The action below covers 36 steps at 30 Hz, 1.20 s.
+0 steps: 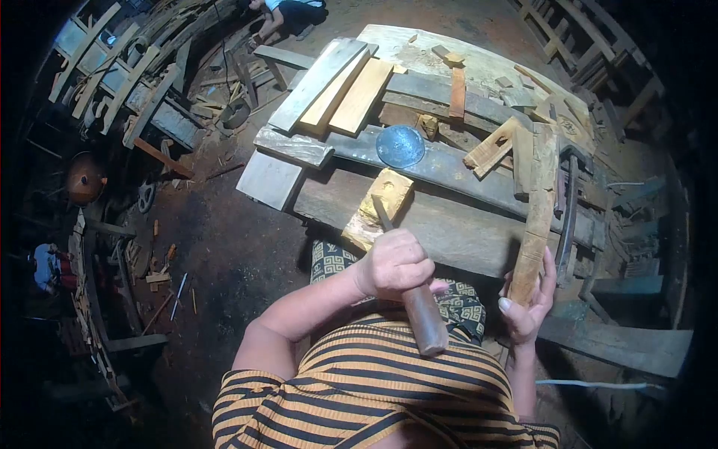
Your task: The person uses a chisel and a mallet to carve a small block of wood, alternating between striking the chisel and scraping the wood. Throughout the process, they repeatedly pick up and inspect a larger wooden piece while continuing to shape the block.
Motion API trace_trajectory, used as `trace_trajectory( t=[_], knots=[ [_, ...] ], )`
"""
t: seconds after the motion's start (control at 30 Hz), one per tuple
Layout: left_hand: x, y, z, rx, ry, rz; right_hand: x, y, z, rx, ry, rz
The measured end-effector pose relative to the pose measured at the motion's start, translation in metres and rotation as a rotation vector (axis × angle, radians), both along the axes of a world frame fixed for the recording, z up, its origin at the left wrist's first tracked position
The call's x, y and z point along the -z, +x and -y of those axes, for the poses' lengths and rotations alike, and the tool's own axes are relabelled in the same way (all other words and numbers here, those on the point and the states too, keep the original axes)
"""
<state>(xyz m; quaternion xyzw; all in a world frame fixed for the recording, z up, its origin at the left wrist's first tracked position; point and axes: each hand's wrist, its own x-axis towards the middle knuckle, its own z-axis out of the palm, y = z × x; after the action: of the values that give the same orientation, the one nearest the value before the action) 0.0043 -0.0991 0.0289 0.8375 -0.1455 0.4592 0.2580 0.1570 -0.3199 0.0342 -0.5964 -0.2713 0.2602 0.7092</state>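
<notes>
My left hand [396, 260] is closed around a chisel [425, 322], its thick wooden handle sticking out below the fist toward my body. The metal blade slants up to a small yellow wood block [395, 185], where its tip meets the surface. That block lies on a thick plank [464, 224] of the bench. On the right, my right hand [529, 303] grips the near end of a long, rough wooden bar [540, 206] with marks across it. The bar's far end reaches over the bench.
A blue round lid-like disc [400, 146] sits mid-bench. Cut boards [321, 86] are stacked at the left, with wood offcuts [497, 146] and a metal clamp [570, 202] at the right. Another person [288, 13] crouches at the back; one more [46, 267] is far left.
</notes>
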Motion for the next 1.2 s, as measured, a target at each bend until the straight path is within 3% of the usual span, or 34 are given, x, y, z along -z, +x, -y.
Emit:
trace_trajectory(
  t=[0.5,0.73,0.8,0.83,0.87,0.93,0.97,1.0,1.07,1.13,1.2],
  knots=[
    [-0.004,0.021,0.006,-0.24,-0.118,-0.043,0.002,0.006,-0.007,0.071,0.0,-0.034],
    [-0.008,0.039,0.006,-0.267,-0.162,0.017,-0.034,0.007,0.014,0.184,0.075,0.149],
    [-0.01,0.041,0.004,-0.301,-0.19,-0.016,-0.035,0.015,0.027,0.169,0.219,0.373],
    [-0.011,0.045,0.0,-0.314,-0.219,0.019,-0.05,0.001,0.02,0.24,0.286,0.33],
    [-0.013,0.048,-0.002,-0.328,-0.249,0.054,-0.045,0.009,0.035,0.135,0.293,0.399],
    [-0.014,0.048,-0.003,-0.339,-0.298,0.001,-0.048,-0.013,0.032,0.058,0.324,0.284],
    [-0.014,0.049,-0.003,-0.35,-0.318,0.002,-0.037,-0.021,0.032,0.058,0.237,0.282],
    [-0.014,0.051,-0.002,-0.359,-0.338,0.004,-0.018,-0.015,0.054,-0.048,-0.059,0.364],
    [-0.014,0.052,-0.003,-0.369,-0.331,0.014,-0.017,-0.017,0.036,-0.041,-0.171,0.767],
    [-0.013,0.054,-0.003,-0.373,-0.324,0.016,-0.02,-0.015,0.037,-0.085,-0.161,0.744],
    [-0.011,0.057,-0.001,-0.362,-0.301,-0.007,-0.036,-0.023,0.032,0.102,0.099,0.38]
  ],
)
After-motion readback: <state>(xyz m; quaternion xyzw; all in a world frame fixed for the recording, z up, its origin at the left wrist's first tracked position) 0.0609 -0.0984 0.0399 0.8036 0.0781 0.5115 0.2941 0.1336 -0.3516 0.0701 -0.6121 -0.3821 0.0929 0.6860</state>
